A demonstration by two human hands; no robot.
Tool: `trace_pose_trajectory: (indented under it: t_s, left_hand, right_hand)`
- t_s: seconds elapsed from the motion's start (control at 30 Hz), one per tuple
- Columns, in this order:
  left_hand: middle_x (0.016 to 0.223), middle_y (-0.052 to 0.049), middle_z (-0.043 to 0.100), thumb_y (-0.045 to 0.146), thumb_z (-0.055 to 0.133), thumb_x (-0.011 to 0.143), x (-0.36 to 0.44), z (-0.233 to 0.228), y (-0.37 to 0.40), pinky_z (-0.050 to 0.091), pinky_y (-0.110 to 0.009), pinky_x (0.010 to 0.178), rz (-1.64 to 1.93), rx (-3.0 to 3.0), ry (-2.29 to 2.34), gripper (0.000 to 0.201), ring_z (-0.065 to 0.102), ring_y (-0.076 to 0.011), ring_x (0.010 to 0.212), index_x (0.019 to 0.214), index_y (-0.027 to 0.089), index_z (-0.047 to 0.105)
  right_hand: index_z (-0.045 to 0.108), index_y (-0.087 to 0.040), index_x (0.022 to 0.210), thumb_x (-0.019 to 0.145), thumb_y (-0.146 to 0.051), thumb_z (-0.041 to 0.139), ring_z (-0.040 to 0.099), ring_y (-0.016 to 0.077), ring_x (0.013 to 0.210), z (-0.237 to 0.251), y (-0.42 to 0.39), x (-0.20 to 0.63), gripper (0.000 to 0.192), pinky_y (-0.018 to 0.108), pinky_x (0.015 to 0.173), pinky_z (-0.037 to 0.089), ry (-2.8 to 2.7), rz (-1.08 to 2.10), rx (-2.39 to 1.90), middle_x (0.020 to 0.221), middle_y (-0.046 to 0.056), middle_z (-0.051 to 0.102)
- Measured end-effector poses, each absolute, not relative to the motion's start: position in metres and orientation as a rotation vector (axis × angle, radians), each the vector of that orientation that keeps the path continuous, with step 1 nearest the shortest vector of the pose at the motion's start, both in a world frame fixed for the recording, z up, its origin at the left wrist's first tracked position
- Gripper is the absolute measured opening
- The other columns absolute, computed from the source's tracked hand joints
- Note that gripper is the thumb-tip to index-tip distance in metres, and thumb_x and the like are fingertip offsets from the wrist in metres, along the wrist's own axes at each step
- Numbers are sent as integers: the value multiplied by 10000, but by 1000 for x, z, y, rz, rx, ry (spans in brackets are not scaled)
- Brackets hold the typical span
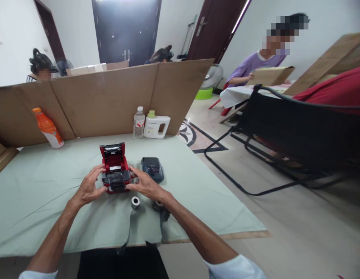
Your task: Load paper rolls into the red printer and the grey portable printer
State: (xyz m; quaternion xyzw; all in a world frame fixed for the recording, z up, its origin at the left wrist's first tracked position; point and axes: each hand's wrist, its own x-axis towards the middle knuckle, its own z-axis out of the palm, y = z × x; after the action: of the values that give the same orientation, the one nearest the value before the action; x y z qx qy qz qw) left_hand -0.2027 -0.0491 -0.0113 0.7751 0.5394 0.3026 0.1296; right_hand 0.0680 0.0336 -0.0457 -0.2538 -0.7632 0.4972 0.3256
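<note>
A small red-and-black printer (115, 177) stands on the green cloth in front of me, its lid (113, 149) raised at the back. Its inside shows red walls and a pale strip. My left hand (90, 186) grips the printer's left side, thumb at the front corner and fingers further back. On the opposite side my right hand (145, 184) holds it in the same way. A little roll of paper (135, 202) stands on end just in front. Close to my right wrist is another roll (157, 205), partly hidden. Behind my right hand lies a dark blue device (152, 169).
Along the table's back runs a cardboard screen (110, 100). Before it stand an orange bottle (48, 128), a clear water bottle (138, 123) and a white jug (155, 126). A black folding chair (296, 135) and a person in purple (252, 69) are to the right.
</note>
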Motion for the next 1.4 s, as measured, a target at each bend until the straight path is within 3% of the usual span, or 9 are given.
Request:
trace_pose_trajectory:
  t_s: [0.17,0.3,0.4,0.53,0.67,0.77,0.9,1.1,1.4]
  left_hand:
    - [1612,-151,464,272,739,822,-212,0,-37,589,-475,992,778,2223,1456,678,512,-350,1433,1468,272,535]
    - [1539,-165,555,327,789,832,-215,-7,-31,463,-565,1160,758,2328,1432,692,511,-349,1434,1474,244,547]
    - [1473,-158,619,312,792,833,-212,-16,-30,440,-568,1182,829,2382,1435,622,551,-337,1390,1421,238,605]
    - [1348,-129,707,280,752,842,-202,-16,-25,453,-563,1166,943,2385,1464,450,569,-332,1356,1288,237,708]
    - [1157,-94,773,292,693,865,-191,-3,-12,515,-477,1082,1005,2249,1532,252,657,-293,1192,1095,230,776]
    - [1004,-59,774,321,708,822,-187,3,1,570,-367,873,967,2064,1615,214,693,-247,952,983,200,779]
    - [758,-7,709,314,744,737,-186,3,15,497,-268,656,964,1836,1673,209,628,-183,715,862,148,755]
    - [741,-1,714,331,777,689,-184,4,20,478,-267,669,1018,1702,1600,258,625,-184,706,850,130,774]
    - [873,-52,773,472,830,726,-179,9,17,541,-321,772,1148,1643,1335,430,679,-225,817,986,132,788]
  right_hand:
    - [486,-262,1554,846,-237,783,611,306,1284,-46,40,71,768,504,1084,513,-2101,1108,-661,1466,129,607]
    - [503,-263,1549,807,-211,831,459,338,1473,-52,43,69,813,557,1202,404,-2226,823,-688,1592,166,477]
    - [583,-253,1485,802,-199,829,429,350,1495,-51,42,64,727,562,1211,395,-2281,680,-686,1598,175,463]
    - [719,-258,1304,856,-145,709,565,317,1347,-37,44,51,462,546,1144,459,-2237,592,-620,1461,148,604]
    - [800,-217,1013,874,-113,581,684,245,1025,-18,60,33,279,403,948,539,-2087,652,-648,1089,107,750]
    - [773,-177,882,877,-163,538,659,184,808,-5,77,22,236,293,766,507,-2010,851,-644,866,49,731]
    - [681,-158,730,859,-284,520,526,129,611,6,91,11,242,234,586,393,-1943,1061,-643,632,-26,564]
    - [575,-182,669,820,-404,571,483,109,573,29,92,6,269,217,533,369,-1870,1218,-562,597,-39,501]
    - [603,-169,683,841,-442,635,493,96,551,59,86,7,316,200,500,383,-1829,1227,-520,578,-34,540]
